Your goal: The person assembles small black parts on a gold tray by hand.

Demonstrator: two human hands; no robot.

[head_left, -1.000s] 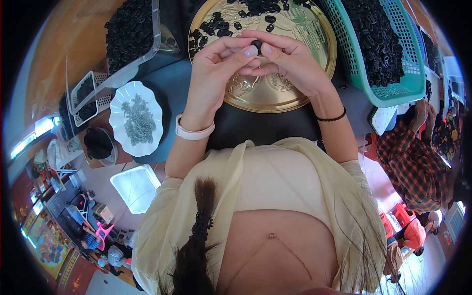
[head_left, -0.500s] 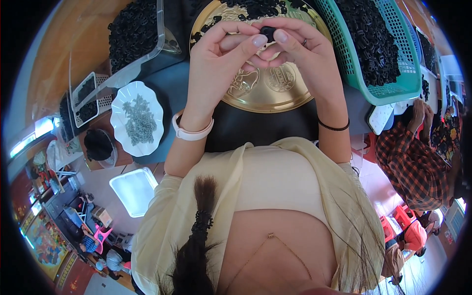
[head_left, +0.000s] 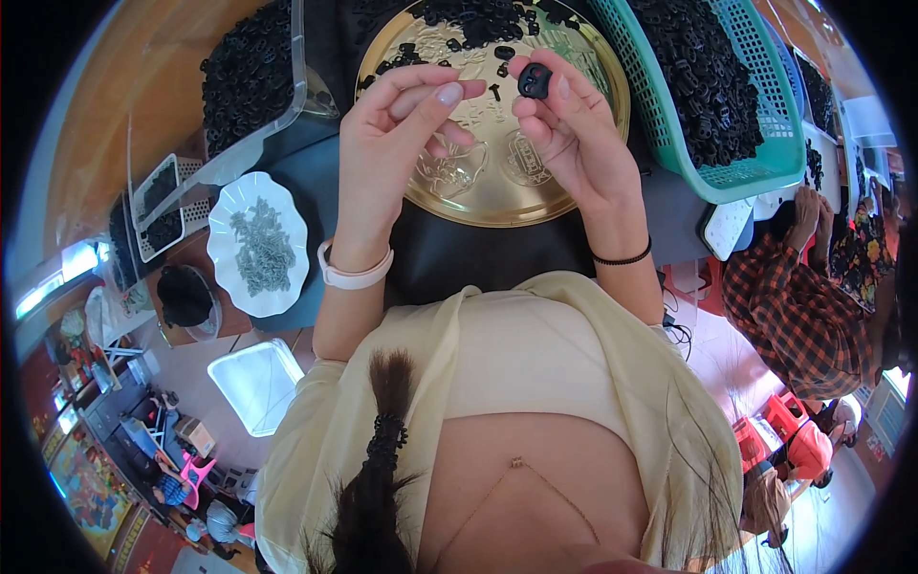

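My right hand point(head_left: 574, 115) pinches a small black plastic piece with holes point(head_left: 534, 81) between thumb and fingers, above the right part of a round gold tray point(head_left: 492, 206). To its left my left hand point(head_left: 411, 110) is closed, thumb pressed to the fingers; anything between them is hidden or too small to name. The two hands are apart. Between them a small black T-shaped piece point(head_left: 494, 92) lies on the tray. Several loose black plastic pieces point(head_left: 469, 24) are spread over the tray's far side.
A green basket point(head_left: 746, 182) full of black pieces stands at the right. At the left are a clear bin point(head_left: 277, 124) of black pieces and a white scalloped dish point(head_left: 225, 234) of small grey metal springs. A person in a checked shirt point(head_left: 789, 297) sits farther right.
My hands have moved apart from where they met around the black piece. The right hand now holds it alone, turned so its holes show; the left hand has drawn back left.
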